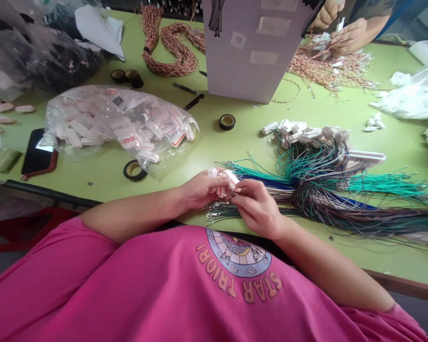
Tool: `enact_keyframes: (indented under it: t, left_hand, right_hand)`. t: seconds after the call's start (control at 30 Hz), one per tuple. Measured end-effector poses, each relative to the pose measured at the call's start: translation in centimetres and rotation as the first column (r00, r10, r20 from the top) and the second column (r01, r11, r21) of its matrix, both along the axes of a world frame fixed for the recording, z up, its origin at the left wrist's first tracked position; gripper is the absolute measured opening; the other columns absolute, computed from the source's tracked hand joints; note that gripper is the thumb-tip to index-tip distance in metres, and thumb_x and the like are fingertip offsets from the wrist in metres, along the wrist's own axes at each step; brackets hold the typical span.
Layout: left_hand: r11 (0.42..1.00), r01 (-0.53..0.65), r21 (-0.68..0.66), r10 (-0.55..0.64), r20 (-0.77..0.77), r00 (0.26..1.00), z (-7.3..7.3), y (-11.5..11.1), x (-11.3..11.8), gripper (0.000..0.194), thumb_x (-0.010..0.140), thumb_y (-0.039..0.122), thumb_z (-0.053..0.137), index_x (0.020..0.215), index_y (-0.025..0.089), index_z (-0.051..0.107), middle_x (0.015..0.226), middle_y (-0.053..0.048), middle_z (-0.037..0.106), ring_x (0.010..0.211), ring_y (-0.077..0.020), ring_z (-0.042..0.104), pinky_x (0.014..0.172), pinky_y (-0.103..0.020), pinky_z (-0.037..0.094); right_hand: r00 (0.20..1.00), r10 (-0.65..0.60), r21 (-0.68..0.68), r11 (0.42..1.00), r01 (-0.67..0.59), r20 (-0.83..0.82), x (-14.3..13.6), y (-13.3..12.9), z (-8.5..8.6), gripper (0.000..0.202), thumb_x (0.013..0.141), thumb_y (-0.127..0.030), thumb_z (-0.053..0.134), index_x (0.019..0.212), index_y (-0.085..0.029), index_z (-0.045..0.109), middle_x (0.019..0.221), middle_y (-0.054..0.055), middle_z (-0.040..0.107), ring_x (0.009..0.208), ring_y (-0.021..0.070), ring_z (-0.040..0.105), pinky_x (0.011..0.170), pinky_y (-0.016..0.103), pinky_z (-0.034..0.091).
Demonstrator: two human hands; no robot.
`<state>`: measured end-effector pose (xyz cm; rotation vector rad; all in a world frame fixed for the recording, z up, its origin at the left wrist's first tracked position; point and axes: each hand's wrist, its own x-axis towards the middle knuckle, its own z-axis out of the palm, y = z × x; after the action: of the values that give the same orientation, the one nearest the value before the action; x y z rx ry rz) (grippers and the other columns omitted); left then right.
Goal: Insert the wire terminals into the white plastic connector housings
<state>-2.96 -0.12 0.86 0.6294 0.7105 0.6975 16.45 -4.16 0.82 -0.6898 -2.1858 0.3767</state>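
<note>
Several white plastic connector housings with reddish marks are bunched in my left hand, its fingers closed round them. Against the right end of the uppermost housing, the fingertips of my right hand are pinched together; what sits between them is too small to make out. Just behind and under both hands lies a thick bundle of green, blue, white and dark wires with metal terminals at their ends. White housings are attached to some of these wires at the bundle's back.
A clear bag of white housings lies left of centre, near black tape rolls and a phone. A tall grey box stands at the back. Beyond it, another person's hands work over red-and-white twisted wires.
</note>
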Motion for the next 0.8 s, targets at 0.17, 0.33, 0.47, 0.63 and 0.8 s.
enact_keyframes:
  t: [0.17, 0.33, 0.47, 0.63, 0.8]
  left_hand:
    - [0.999, -0.041, 0.01, 0.041, -0.049, 0.998, 0.4, 0.3, -0.6, 0.034, 0.064, 0.014, 0.074, 0.093, 0.015, 0.056, 0.071, 0.001, 0.063, 0.06, -0.0112, 0.06, 0.057, -0.023, 0.045]
    - [0.998, 0.061, -0.023, -0.062, -0.032, 0.998, 0.7, 0.0, -0.6, 0.05, 0.062, 0.022, 0.083, 0.103, 0.015, 0.054, 0.076, 0.001, 0.061, 0.062, -0.0099, 0.06, 0.057, -0.022, 0.044]
    - [0.996, 0.079, 0.052, -0.077, -0.042, 0.996, 0.7, 0.1, -0.6, 0.049, 0.064, 0.029, 0.085, 0.101, 0.014, 0.057, 0.072, 0.001, 0.059, 0.059, -0.0085, 0.057, 0.054, -0.021, 0.042]
    - [0.995, 0.09, 0.036, -0.089, -0.035, 0.995, 0.4, 0.4, -0.8, 0.05, 0.065, 0.022, 0.082, 0.108, 0.014, 0.057, 0.077, -0.001, 0.063, 0.06, -0.0109, 0.06, 0.056, -0.025, 0.049]
    - [0.996, 0.09, 0.008, -0.09, -0.048, 0.995, 0.4, 0.3, -0.9, 0.053, 0.066, 0.011, 0.073, 0.115, 0.018, 0.055, 0.086, -0.003, 0.067, 0.072, -0.0179, 0.068, 0.061, -0.031, 0.057]
  right_hand:
    - [0.993, 0.029, 0.064, 0.997, -0.037, 0.118, 0.1, 0.0, 0.0, 0.015, 0.088, -0.008, 0.054, 0.099, -0.017, 0.061, 0.116, 0.013, 0.054, 0.099, 0.0196, 0.06, 0.08, 0.035, 0.06]
    - [0.991, 0.071, -0.023, 0.997, -0.069, 0.113, 0.2, 0.2, 0.2, 0.014, 0.089, -0.009, 0.055, 0.096, -0.017, 0.064, 0.114, 0.013, 0.059, 0.095, 0.018, 0.062, 0.079, 0.034, 0.059]
    - [0.996, 0.075, -0.121, 0.989, -0.08, -0.049, 0.3, 0.3, 1.0, 0.013, 0.089, -0.008, 0.056, 0.094, -0.018, 0.062, 0.117, 0.012, 0.06, 0.089, 0.0136, 0.064, 0.076, 0.03, 0.057]
    - [0.99, -0.032, -0.171, 0.985, 0.008, -0.136, 0.3, 0.2, 1.8, 0.012, 0.089, -0.009, 0.056, 0.092, -0.019, 0.063, 0.106, 0.01, 0.066, 0.094, 0.0157, 0.065, 0.077, 0.031, 0.055]
    - [0.974, -0.222, -0.334, 0.916, 0.223, 0.041, 0.9, 0.6, 2.2, 0.013, 0.088, -0.016, 0.056, 0.079, -0.019, 0.065, 0.07, 0.0, 0.067, 0.063, 0.0116, 0.06, 0.061, 0.025, 0.048]
